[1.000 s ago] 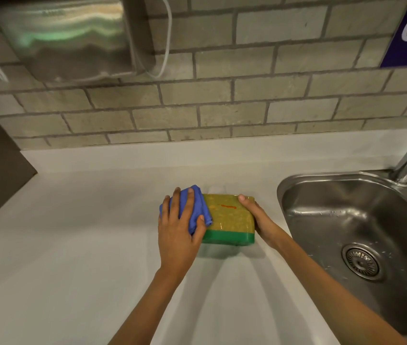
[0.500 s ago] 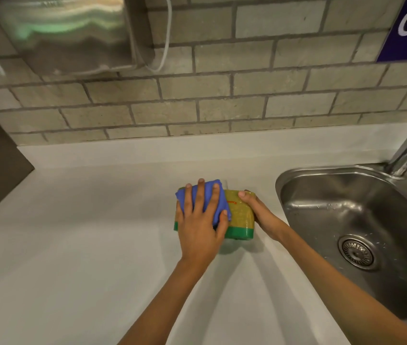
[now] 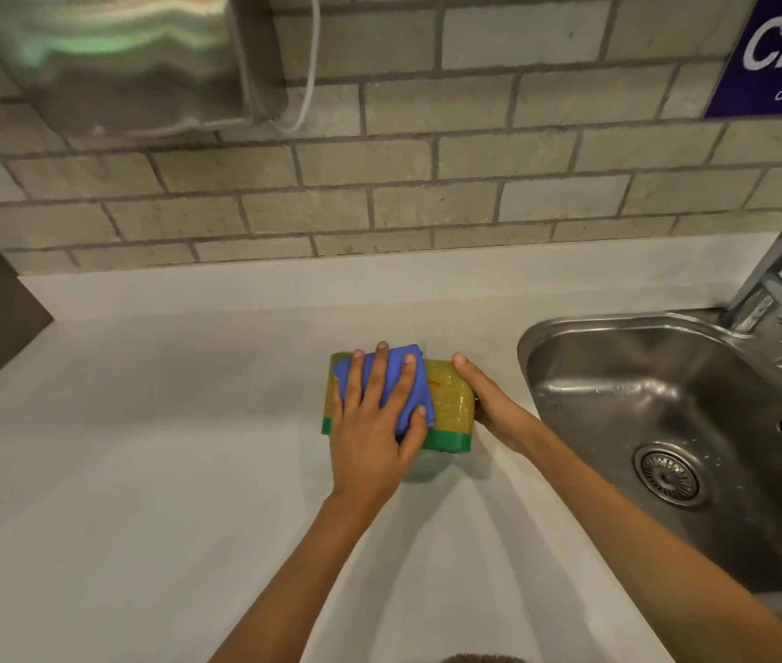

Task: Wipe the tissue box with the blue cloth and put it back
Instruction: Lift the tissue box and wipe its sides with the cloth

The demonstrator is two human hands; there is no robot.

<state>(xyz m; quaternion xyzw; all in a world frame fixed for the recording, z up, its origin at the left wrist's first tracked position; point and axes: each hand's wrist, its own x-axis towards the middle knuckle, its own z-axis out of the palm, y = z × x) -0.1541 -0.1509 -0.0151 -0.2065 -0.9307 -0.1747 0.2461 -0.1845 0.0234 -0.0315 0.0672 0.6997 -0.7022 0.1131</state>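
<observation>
A yellow-green tissue box (image 3: 451, 404) with a darker green base lies flat on the white counter (image 3: 140, 447), just left of the sink. My left hand (image 3: 369, 423) lies flat on its top, fingers spread, pressing the folded blue cloth (image 3: 415, 390) against the box's left and middle part. My right hand (image 3: 489, 404) grips the box's right end, thumb on the top edge. The cloth and left hand hide much of the box's top.
A steel sink (image 3: 666, 423) with a drain (image 3: 668, 473) and a tap (image 3: 781, 279) lies close to the right of the box. A brick wall (image 3: 427, 184) rises behind the counter, with a steel dispenser (image 3: 130, 59) upper left and a purple sign (image 3: 781, 55) upper right.
My left hand has slid the blue cloth from the box's left end toward the middle of its top. My right hand has kept its hold on the right end.
</observation>
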